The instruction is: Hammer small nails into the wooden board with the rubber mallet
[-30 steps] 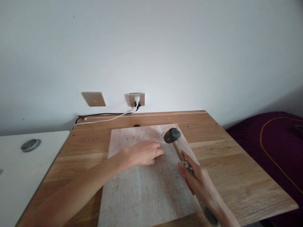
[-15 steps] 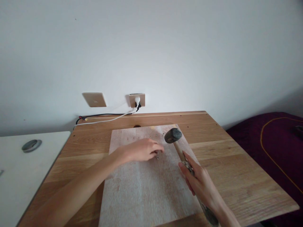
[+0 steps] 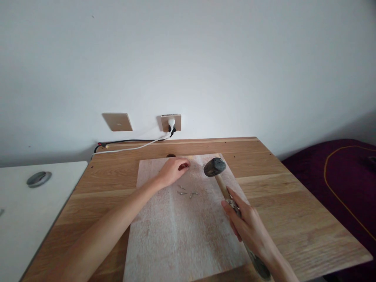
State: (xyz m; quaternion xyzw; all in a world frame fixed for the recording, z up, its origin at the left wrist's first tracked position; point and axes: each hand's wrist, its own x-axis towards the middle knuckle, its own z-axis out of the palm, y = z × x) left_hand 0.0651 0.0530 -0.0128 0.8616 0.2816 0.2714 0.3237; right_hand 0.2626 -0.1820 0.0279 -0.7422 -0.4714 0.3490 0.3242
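Note:
My right hand (image 3: pixel 245 219) is wrapped round the handle of a rubber mallet (image 3: pixel 215 167), whose black head hangs over the far right part of a pale wooden board (image 3: pixel 176 235). Over the board's far edge, my left hand (image 3: pixel 173 171) has its thumb and fingers pinched together; whatever is between the fingertips is too small to make out. Several loose nails (image 3: pixel 182 192) lie in a small group on the board, nearer to me than the left hand. A few tiny nail heads or holes dot the far part of the board, partly covered by that hand.
The board rests on a wooden table (image 3: pixel 293 219) against a white wall. A socket (image 3: pixel 176 123) holds plugs, with a white cable (image 3: pixel 132 150) and a black one along the back edge. A white tabletop (image 3: pixel 20 215) adjoins at left; purple fabric (image 3: pixel 311 160) is at right.
My left hand has moved up and away from the loose nails to the board's far edge, uncovering them. The right hand and mallet have stayed nearly still.

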